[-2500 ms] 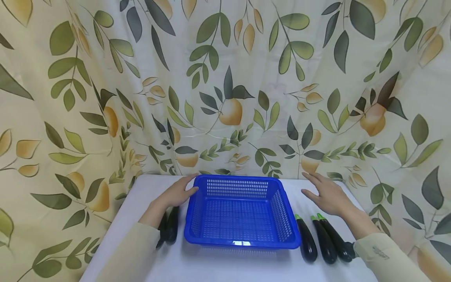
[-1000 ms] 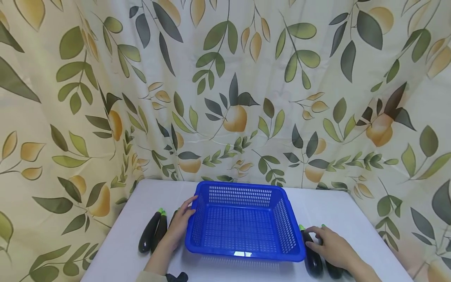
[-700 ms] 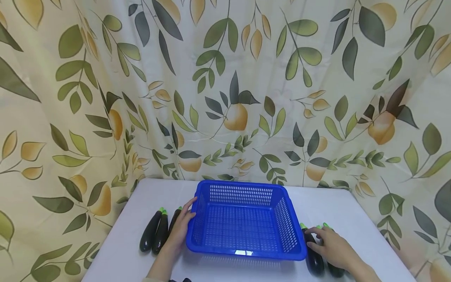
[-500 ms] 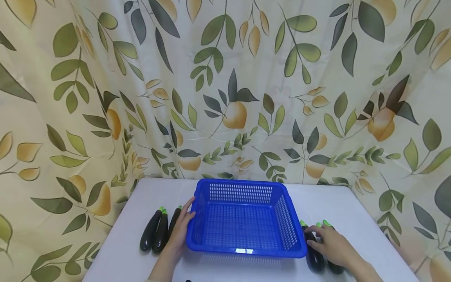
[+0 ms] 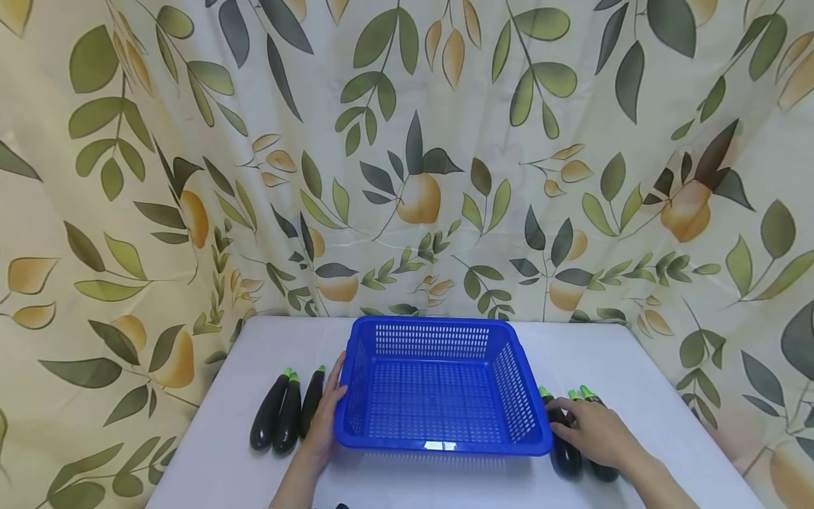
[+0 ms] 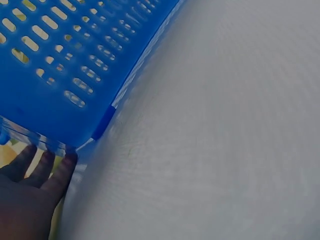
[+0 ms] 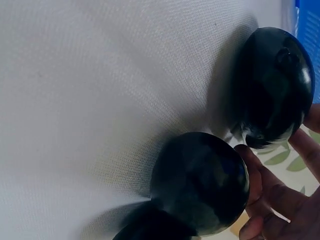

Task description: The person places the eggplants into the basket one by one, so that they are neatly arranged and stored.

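Bright head view, dim wrist views

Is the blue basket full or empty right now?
Empty. The head view shows the blue basket with its mesh floor bare; the eggplants lie outside it.

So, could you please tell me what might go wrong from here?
The right hand might lose its grip on the glossy eggplant. If lifted, that eggplant could catch the basket, whose rim is close beside it. The next eggplant, near the fingertips, might get knocked and roll.
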`<state>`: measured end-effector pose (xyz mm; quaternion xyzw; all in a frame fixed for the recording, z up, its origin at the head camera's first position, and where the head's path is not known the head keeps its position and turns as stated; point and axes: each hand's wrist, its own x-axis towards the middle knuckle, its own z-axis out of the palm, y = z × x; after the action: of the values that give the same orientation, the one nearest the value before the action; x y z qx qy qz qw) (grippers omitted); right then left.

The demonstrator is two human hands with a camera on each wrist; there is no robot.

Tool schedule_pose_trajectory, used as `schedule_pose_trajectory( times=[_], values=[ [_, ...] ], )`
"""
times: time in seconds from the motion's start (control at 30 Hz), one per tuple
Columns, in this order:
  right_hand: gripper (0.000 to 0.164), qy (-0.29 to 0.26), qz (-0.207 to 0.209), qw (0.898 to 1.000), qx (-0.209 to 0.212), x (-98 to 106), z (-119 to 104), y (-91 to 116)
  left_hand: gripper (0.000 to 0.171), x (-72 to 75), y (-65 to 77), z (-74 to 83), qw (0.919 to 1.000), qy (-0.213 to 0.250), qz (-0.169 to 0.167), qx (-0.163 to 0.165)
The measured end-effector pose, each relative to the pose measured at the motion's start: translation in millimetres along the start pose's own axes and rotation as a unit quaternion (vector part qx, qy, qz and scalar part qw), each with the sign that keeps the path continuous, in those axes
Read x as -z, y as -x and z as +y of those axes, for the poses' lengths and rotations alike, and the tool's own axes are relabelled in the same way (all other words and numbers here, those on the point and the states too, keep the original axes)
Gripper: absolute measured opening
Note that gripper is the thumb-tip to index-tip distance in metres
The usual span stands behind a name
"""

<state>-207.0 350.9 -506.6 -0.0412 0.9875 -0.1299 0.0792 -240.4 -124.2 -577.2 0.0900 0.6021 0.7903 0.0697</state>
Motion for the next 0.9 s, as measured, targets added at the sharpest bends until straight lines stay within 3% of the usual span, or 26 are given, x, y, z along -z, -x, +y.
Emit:
schedule_pose_trajectory(
  times=[0.5,0.9],
  values=[
    [0.048,-0.008,-0.028,0.999,-0.021,1,-3,-9,0.057,1.6,0.7,-9.0,0.9987,-0.047,0.003,-0.021],
    [0.043,-0.028,0.003,0.999,0.019,16,2,-9,0.056,1.4,0.9,-10.9,0.9979,-0.059,0.001,-0.028]
  ],
)
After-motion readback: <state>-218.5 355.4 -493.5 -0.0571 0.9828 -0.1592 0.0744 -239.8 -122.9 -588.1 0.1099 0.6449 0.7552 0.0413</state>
